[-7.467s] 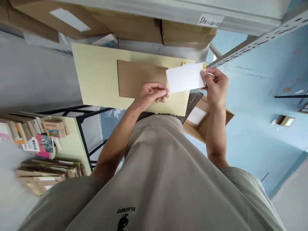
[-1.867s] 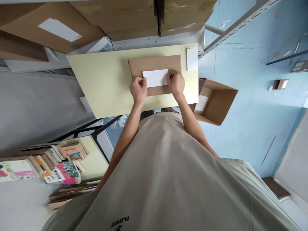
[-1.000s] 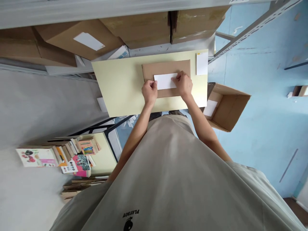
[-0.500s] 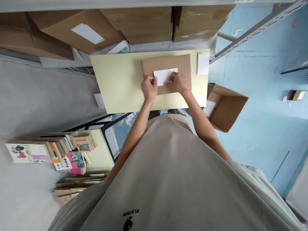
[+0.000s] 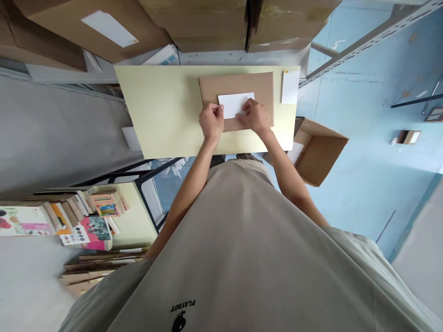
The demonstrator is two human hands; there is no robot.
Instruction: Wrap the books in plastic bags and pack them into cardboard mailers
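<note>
Your left hand pins the white label's left edge while your right hand presses fingers flat across it, seating it centred on the brown parcel on the pale table.

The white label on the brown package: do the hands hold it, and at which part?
Both hands press the white label flat on the brown package: left hand at its left edge, right hand at its lower right.

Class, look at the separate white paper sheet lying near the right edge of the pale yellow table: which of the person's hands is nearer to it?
Right. The right hand rests on the brown cardboard parcel, closer to the white paper sheet; the left hand sits at the white label's far end.
</note>
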